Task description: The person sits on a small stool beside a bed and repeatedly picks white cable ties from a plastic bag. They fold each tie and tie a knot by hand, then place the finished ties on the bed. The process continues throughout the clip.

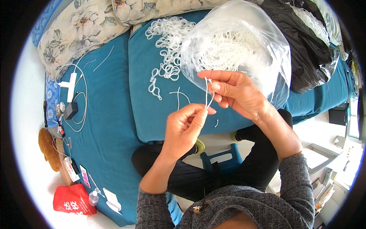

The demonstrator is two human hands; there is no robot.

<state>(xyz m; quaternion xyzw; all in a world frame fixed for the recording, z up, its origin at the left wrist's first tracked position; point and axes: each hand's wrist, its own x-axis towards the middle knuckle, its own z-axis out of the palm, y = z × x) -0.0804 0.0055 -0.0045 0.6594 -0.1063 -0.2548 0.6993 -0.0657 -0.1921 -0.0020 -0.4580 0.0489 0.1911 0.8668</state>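
Note:
A thin white cord (pixel 206 93) is stretched between my two hands, its two strands running side by side. My left hand (pixel 186 126) pinches the lower part between thumb and forefinger. Above and to the right, my right hand (pixel 233 90) grips the upper part with thumb and fingers. Behind my right hand lies a clear plastic bag (pixel 274 51) with a tangled mass of white cords (pixel 226 50) in it. To its left is a heap of translucent white looped pieces (pixel 171 37). Loose cord pieces (pixel 179 94) rest on the teal cloth near my left hand.
Farther right sits a black plastic bag (pixel 297 57). A white power strip (pixel 71 87) with cables and a black adapter (pixel 71 111) lie at left. Below them are a red bag (pixel 74 199) and a small clear bottle (pixel 93 198). A teal stool (pixel 223 160) stands between my legs.

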